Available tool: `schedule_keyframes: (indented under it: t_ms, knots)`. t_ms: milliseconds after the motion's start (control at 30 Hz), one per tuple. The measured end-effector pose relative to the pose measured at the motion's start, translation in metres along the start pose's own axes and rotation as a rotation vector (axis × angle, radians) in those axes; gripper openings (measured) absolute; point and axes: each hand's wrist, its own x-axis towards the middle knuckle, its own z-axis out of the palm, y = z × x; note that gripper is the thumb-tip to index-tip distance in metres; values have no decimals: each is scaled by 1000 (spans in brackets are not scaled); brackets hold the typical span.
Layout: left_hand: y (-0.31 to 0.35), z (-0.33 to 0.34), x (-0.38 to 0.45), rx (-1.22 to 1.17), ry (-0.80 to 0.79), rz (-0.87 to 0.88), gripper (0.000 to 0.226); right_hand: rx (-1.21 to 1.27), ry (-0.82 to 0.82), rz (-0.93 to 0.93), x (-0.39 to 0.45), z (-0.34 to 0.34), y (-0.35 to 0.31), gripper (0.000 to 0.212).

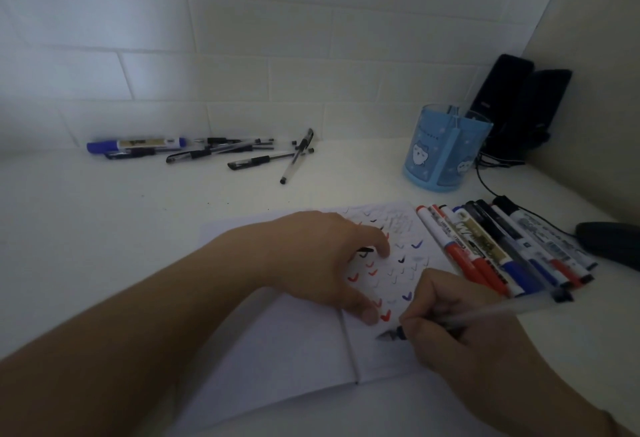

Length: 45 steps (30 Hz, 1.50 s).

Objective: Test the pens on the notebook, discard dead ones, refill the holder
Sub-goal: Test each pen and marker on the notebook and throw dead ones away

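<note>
An open white notebook (298,350) lies in front of me, its right page covered with red, blue and black tick marks. My left hand (322,263) rests on that page with spread fingers, pressing it flat. My right hand (460,329) grips a clear-barrelled pen (491,312), its tip touching the lower part of the right page. A row of several markers and pens (502,249) lies just right of the notebook. The blue cartoon pen holder (443,150) stands behind them.
A loose pile of several pens and a blue marker (207,150) lies at the back left by the tiled wall. Black speakers (512,107) with a cable stand in the back right corner. A dark object (613,242) lies at the right edge.
</note>
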Motion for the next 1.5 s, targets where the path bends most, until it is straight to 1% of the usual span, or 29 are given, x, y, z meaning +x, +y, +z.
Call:
schedule_keyframes:
  t_ms: [133, 167, 233, 300, 367, 433, 533, 567, 633, 700, 800, 933, 1033, 1100, 1133, 1233, 1300, 1400, 1500]
  knots:
    - [-2, 1, 0, 1, -3, 8, 75, 16, -60, 17, 0, 1, -2, 7]
    - [-2, 1, 0, 0, -4, 10, 75, 4, -49, 14, 0, 1, -1, 8]
    - [-1, 1, 0, -7, -13, 5, 75, -32, -3, -2, 0, 0, 3, 19]
    - [-1, 0, -2, -41, -31, 10, 72, -5, 41, -4, -1, 0, 4, 17]
    - [-4, -5, -6, -178, -23, 37, 54, 180, 72, 10, 0, -2, 2, 7]
    - [-10, -10, -9, -320, 10, 52, 33, 355, 121, 20, 1, -7, 1, 12]
    - [-9, -13, -10, -433, 98, 93, 19, 475, 181, -1, 1, -15, 5, 16]
    - [-6, -13, -10, -484, 112, 100, 18, 507, 190, 1, 2, -17, 4, 18]
    - [-3, -13, -9, -566, 121, 117, 21, 540, 224, 13, 2, -19, 7, 15]
    - [-2, -12, -8, -614, 116, 142, 21, 533, 243, 21, 3, -21, 8, 28]
    - [-1, -11, -8, -641, 99, 156, 18, 522, 244, 24, 3, -19, 11, 31]
    - [4, -10, -9, -724, 59, 163, 16, 526, 219, 20, 2, -17, 13, 26]
    - [10, -7, -10, -777, 52, 211, 13, 587, 170, 42, 3, -15, 9, 7]
    - [14, -6, -11, -799, 74, 260, 12, 621, 139, 37, 3, -16, 8, 33]
    - [17, -5, -11, -806, 100, 281, 12, 649, 153, 24, 3, -16, 8, 37]
    - [27, -4, -13, -850, 206, 320, 13, 731, 206, -46, 1, -17, 4, 36]
    - [32, -4, -14, -849, 249, 359, 17, 758, 237, -75, -1, -16, 0, 33]
    - [34, -4, -14, -782, 267, 392, 21, 767, 233, -94, -1, -14, -4, 31]
    - [32, -8, -16, -754, 267, 365, 24, 702, 197, -99, 4, -18, -6, 30]
